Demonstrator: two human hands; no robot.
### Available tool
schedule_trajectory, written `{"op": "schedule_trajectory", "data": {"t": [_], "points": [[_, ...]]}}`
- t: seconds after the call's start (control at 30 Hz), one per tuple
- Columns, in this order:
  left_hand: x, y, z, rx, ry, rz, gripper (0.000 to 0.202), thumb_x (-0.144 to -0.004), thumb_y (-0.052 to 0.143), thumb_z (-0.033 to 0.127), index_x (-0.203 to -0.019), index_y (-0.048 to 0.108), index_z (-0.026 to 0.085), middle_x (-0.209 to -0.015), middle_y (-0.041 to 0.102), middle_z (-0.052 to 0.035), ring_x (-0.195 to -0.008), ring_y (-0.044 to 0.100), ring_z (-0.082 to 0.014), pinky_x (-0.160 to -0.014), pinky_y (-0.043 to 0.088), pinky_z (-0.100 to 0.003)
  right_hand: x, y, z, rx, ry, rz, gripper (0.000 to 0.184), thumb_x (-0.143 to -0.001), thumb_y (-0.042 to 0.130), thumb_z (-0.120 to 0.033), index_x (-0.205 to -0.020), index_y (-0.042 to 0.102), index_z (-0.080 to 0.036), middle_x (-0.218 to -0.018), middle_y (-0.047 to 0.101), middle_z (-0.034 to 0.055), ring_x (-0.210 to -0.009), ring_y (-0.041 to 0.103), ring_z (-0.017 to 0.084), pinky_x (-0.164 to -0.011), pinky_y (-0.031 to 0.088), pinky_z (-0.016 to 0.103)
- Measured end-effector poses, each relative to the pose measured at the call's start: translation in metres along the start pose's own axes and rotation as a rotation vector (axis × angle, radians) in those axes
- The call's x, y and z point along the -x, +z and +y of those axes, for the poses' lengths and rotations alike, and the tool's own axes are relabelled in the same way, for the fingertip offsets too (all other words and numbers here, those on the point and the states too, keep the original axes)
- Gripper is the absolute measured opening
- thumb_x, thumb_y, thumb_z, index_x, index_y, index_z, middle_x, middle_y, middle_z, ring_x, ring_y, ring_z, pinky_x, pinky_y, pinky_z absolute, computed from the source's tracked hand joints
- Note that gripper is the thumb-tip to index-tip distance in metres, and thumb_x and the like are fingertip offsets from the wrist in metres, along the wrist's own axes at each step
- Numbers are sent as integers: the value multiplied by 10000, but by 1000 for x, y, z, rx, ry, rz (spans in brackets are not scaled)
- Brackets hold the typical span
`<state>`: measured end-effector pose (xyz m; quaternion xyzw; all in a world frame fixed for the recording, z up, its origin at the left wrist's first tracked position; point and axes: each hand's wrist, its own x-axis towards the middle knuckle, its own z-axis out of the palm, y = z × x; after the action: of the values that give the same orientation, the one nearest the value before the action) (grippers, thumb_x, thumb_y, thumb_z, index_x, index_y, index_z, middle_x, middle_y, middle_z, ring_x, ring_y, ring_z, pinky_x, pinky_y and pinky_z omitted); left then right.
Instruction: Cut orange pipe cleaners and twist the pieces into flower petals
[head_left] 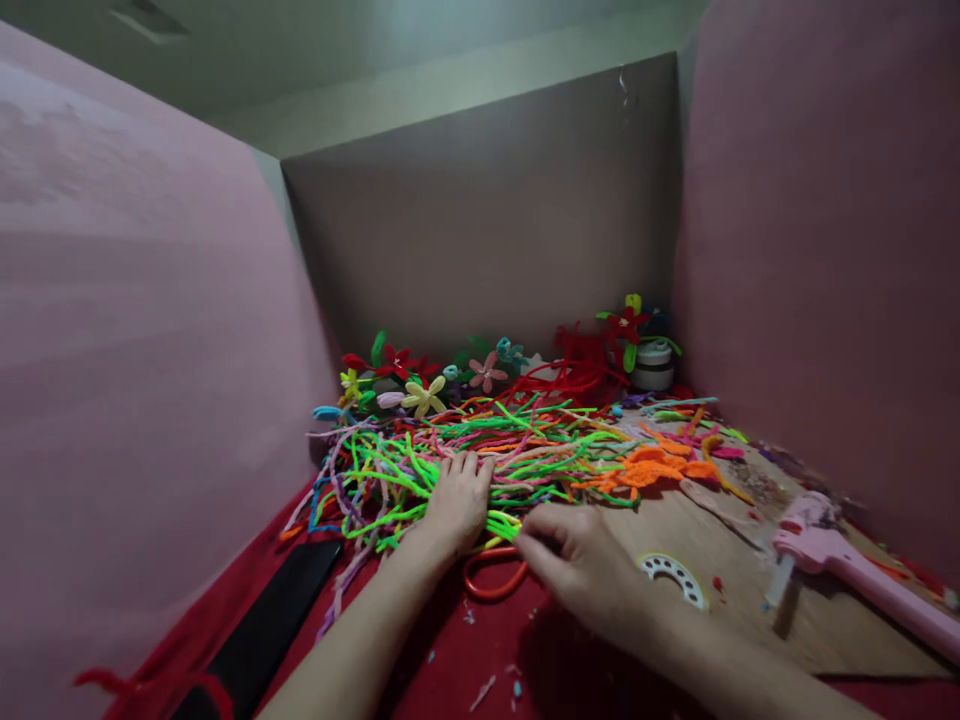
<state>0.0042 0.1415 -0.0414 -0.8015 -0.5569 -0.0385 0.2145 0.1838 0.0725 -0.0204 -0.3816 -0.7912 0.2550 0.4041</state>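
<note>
Pipe cleaners (pixel 517 452), too many to count, lie in one broad tangled heap across the middle, green and pink mostly. One pink panel (pixel 150 350) bounds the left side. Near its foot, one flat black strip (pixel 274 625) lies slantwise on red cloth (pixel 442 660). Beyond the heap's far left stand fuzzy flowers, at least three of them wide open: one red (pixel 397 362), one pale yellow (pixel 425 397) and one pink (pixel 487 372). One grey panel (pixel 487 240) closes the far side behind them.

The left hand (pixel 459 500) lies back up across the heap, touching it, fingers stretched out; its thumb side is hidden, so one cannot tell whether it grips. Just to the right, one red loop (pixel 496 590) rests on the cloth. The room for moving is nearest, between the forearms, with a few scraps scattered there.

The right hand (pixel 581 560) is curled, fingertips at the ends of green pieces; whether they pinch cannot be told. Right of it, one holed white disc (pixel 675 580) lies on a wooden board (pixel 742 635); farther off is an orange cluster (pixel 652 468). One pink glue gun (pixel 840 550) lies rightmost, before another pink panel (pixel 817 280).
</note>
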Motion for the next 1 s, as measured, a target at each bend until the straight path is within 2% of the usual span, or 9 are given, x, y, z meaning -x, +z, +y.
{"op": "schedule_trajectory", "data": {"t": [0.13, 0.2, 0.3, 0.4, 0.5, 0.63, 0.8, 0.93, 1.0], "points": [[3, -1, 5, 17, -4, 11, 415, -833, 326, 138, -1229, 450, 123, -1151, 509, -170, -1093, 423, -270, -905, 340, -427, -35, -29, 11, 101, 113, 87, 263, -760, 463, -244, -537, 574, -159, -480, 503, -14, -498, 451, 107, -491, 308, 219], [3, -1, 6, 23, -11, 17, 410, -832, 321, 136, -1218, 459, 113, -1149, 511, -174, -1084, 427, -276, -898, 345, -429, -58, -35, 19, 163, 122, 79, 249, -758, 459, -238, -617, 646, -154, -539, 580, 4, -550, 512, 123, -513, 341, 217], [4, 1, 7, 32, -21, 22, 397, -832, 319, 137, -1195, 477, 112, -1130, 522, -174, -1059, 446, -272, -878, 360, -415, -95, -28, 31, 337, 131, -6, 255, -740, 461, -166, -811, 705, -152, -726, 684, 35, -687, 595, 135, -612, 394, 201], [5, 5, 6, 40, -56, 45, 394, -827, 344, 144, -1198, 474, 124, -1241, 451, -191, -1089, 436, -278, -888, 357, -410, -126, -12, 45, 424, 148, -42, 289, -710, 465, -115, -853, 714, -147, -756, 698, 65, -726, 616, 153, -622, 401, 205], [5, 8, 4, 59, -88, 59, 356, -832, 358, 177, -1155, 504, 138, -1354, 337, -193, -1100, 431, -290, -886, 360, -411, -145, 2, 58, 517, 163, -64, 321, -689, 461, -78, -882, 709, -144, -824, 699, 93, -792, 623, 172, -643, 405, 212], [3, 8, 3, 76, -64, 8, 340, -836, 356, 200, -1136, 509, 152, -1299, 426, -141, -1064, 442, -269, -872, 375, -401, -149, 13, 65, 638, 151, -181, 226, -652, 543, -113, -771, 721, -182, -748, 691, 81, -751, 632, 188, -607, 412, 215], [2, 9, 3, 90, -68, 1, 357, -840, 338, 203, -1151, 498, 132, -1292, 427, -150, -1065, 431, -272, -884, 364, -405, -139, 26, 59, 777, 43, -248, 206, -734, 517, -187, -810, 706, -160, -963, 649, 150, -889, 604, 235, -708, 432, 274], [2, 12, 0, 103, -82, -3, 353, -838, 361, 237, -1143, 503, 131, -1286, 422, -158, -1090, 411, -276, -913, 340, -407, -137, 29, 56, 810, -30, -283, 195, -753, 490, -141, -758, 685, -129, -850, 661, 159, -863, 612, 238, -742, 431, 293], [2, 13, 0, 114, -95, -8, 350, -841, 361, 248, -1142, 503, 141, -1268, 428, -161, -1084, 412, -274, -902, 345, -412, -138, 24, 55, 793, -55, -252, 154, -740, 515, -144, -751, 667, -123, -822, 662, 154, -838, 616, 241, -729, 434, 291]]}}
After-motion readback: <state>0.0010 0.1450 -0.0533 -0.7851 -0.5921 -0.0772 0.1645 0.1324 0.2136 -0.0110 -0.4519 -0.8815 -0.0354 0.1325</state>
